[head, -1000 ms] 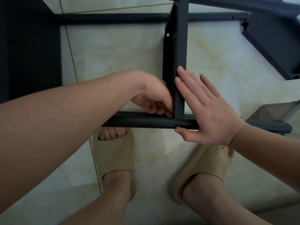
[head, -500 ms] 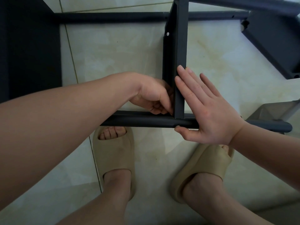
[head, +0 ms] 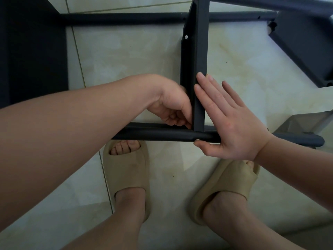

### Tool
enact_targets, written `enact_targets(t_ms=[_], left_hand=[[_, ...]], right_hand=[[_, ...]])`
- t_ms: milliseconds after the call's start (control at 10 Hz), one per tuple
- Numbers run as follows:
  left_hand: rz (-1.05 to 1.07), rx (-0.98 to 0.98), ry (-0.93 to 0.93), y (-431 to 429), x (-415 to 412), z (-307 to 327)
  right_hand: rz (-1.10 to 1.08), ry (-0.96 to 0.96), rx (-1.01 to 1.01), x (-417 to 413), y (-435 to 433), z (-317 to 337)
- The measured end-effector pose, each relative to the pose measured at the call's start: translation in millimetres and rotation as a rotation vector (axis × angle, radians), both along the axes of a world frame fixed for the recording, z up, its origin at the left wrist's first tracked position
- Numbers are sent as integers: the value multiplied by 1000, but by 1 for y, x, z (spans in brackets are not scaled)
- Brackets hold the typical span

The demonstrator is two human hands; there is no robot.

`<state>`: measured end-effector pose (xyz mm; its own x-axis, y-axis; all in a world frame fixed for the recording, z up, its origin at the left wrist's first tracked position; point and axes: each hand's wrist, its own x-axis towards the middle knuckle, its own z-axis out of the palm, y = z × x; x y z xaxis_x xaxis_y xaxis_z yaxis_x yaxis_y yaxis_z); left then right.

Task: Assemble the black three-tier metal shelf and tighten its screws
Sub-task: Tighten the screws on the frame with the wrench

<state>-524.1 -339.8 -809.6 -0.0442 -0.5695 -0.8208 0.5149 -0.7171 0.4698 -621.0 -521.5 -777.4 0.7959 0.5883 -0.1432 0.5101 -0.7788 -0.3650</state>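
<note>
Barely anything is shifting from the earlier head-camera frames: the left hand (head: pixel 173 107) is turning its knuckles a little at the same corner, and the right hand (head: pixel 232 121) is staying flat where it was.

Seen from the head camera looking straight down, the black shelf frame (head: pixel 199 123) is lying on its side on a pale tiled floor (head: pixel 126 60), just in front of the person's feet in beige slippers (head: pixel 126 170). An angled crossbar (head: pixel 200 56) is running away from the viewer, joining a near round tube (head: pixel 158 135) to a far round tube (head: pixel 126 18). A small pale hole (head: pixel 186 36) is showing on the crossbar's left face.

The left hand is reaching into the inner corner where the crossbar is meeting the near tube, its fingers curling tightly together; whether they are pinching anything is hidden. The right hand is spreading open, straight fingers pressing against the crossbar's right side, thumb lying along the near tube.

A dark panel (head: pixel 32 51) is filling the left edge, and another dark shelf part (head: pixel 306 47) is lying at the upper right.
</note>
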Motion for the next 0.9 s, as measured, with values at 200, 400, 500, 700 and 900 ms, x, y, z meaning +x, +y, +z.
enact_targets(t_ms=[200,400,500,700,900], left_hand=[[38,-39,-7,1,-1,0],[188,-131,44,10,-12,-5],[243,-184,55,13,-20,-7],[295,-236,32,15,-25,-9],[240,-182,93,17,-19,-11]], right_hand=[[1,-3,-1,0,-1,0],[3,1,-2,0,-1,0],[2,4,-3,0,-1,0],[-1,3,0,0,-1,-1],[0,1,-4,0,-1,-1]])
